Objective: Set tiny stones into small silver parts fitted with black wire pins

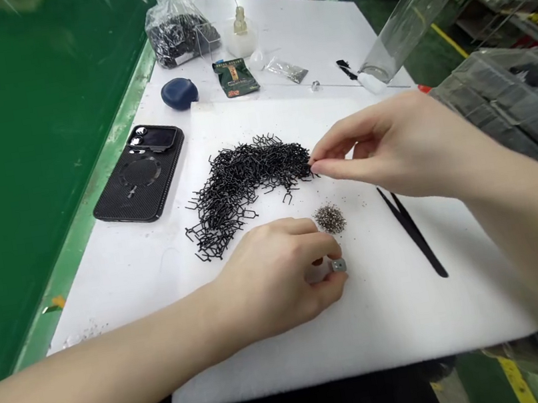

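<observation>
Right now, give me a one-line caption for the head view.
Left hand holds a small metal part; right hand pinches black wire pieces.

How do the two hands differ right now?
The left hand rests low on the foam sheet, gripping a small metal piece, beside the grey granules. The right hand is raised above the sheet, its fingertips pinched at the black wire heap. Both are bare.

Tall green wall panel [31, 163] along left side, paler green trim strip [111, 178] at its foot. White-topped worktable [318, 26] pushed against it. Glossy green floor [480, 375] with yellow marking line [516, 381], light glare on paint. Grey plastic crate [502, 106] at right of table; metal shelving [512, 3] beyond, crowded, yellow items on it.
</observation>
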The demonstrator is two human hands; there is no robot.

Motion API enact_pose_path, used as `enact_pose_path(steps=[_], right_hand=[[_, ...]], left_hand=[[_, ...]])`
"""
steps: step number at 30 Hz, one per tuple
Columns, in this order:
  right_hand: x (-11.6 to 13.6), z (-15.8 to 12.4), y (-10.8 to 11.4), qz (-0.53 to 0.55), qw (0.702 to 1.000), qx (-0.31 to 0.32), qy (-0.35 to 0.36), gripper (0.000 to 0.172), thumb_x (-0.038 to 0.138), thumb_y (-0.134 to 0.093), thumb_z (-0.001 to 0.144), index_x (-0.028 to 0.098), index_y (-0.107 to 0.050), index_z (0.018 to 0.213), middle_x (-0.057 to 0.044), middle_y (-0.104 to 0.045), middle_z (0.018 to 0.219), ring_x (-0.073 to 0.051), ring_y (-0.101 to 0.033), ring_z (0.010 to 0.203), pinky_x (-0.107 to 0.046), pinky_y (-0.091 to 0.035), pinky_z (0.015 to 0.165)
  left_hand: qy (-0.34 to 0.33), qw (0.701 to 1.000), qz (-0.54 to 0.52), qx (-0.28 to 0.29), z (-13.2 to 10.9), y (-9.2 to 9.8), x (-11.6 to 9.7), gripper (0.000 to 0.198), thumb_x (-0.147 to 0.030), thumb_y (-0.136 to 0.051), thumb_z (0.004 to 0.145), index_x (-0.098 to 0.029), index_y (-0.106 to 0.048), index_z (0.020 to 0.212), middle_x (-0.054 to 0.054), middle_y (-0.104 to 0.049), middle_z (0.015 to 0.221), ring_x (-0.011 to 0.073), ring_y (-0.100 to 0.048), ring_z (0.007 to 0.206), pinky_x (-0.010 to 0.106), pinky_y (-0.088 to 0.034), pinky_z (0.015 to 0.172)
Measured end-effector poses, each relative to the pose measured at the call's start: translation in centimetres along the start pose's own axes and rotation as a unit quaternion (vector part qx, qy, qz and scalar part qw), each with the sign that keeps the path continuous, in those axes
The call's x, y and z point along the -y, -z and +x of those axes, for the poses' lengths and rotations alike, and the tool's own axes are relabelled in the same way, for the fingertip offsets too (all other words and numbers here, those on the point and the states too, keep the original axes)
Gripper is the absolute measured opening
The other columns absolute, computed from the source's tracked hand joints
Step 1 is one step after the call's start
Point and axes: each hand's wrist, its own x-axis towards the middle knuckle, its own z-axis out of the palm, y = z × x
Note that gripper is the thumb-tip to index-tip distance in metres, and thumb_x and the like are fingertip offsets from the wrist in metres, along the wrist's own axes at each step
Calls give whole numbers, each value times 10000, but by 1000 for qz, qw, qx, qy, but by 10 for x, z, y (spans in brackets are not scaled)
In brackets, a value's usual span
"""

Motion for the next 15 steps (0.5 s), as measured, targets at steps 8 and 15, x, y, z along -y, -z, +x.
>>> enact_pose_path(steps=[8,15], right_hand=[[-13,-42,-16,201,964,-174,-16,230,184,-976,940,390,-1003,1039,37,-909,897,-153,-776,686,-277,-658,593],[-2,-55,-28,251,949,-187,46,445,-11,-922,966,414,-999,1072,52,-962,1002,-192,-905,790,-293,-763,683]], left_hand=[[101,985,-124,-57,9,9,-14,119,-98,-826,864,-170,-882,941,-1,-898,864,89,-755,648,151,-633,627],[327,849,-406,-84,21,23,-18,280,-99,-1020,813,-327,-1018,976,-29,-973,933,153,-962,884,126,-745,852]])
